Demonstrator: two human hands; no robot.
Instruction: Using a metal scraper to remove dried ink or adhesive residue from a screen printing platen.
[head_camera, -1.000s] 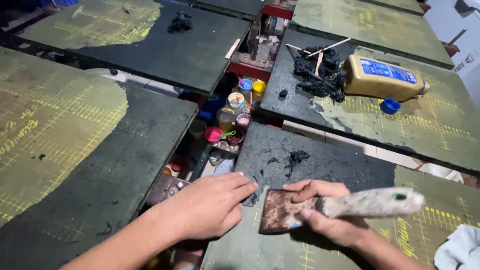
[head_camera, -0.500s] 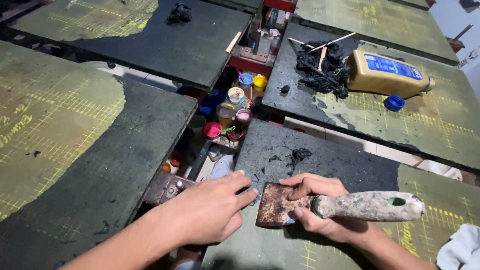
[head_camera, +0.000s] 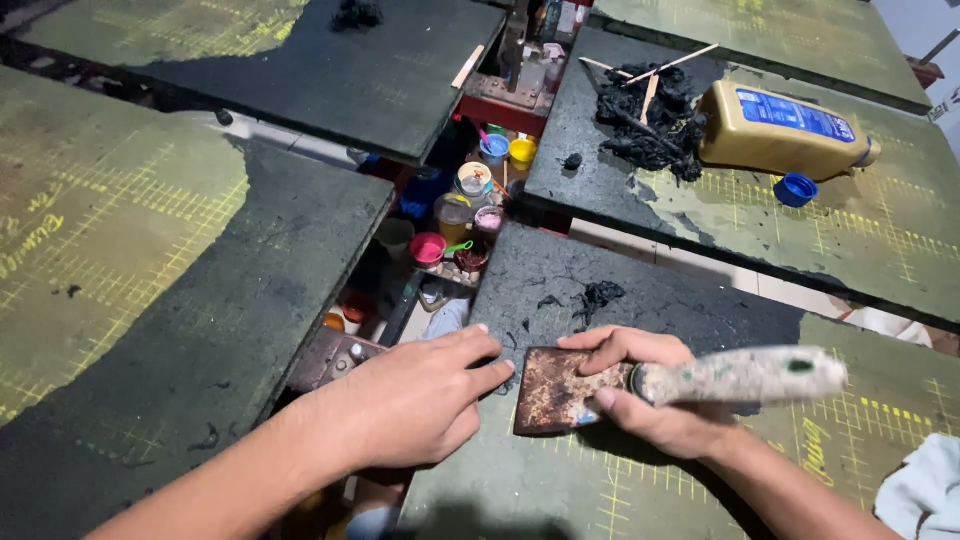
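Gripping a scraper by its paint-crusted handle, the right hand is closed around the neck with the index finger laid along the top of the rusty blade, seemingly to press it flat against the nearest dark board. The left hand rests palm down, fingers loosely extended and holding nothing, at that board's left edge, apparently bracing it. Just beyond the blade lie black scrapings. In the gap between boards sit small coloured paint pots. Farther off, a yellow bottle lies on its side beside its blue cap and a black residue heap.
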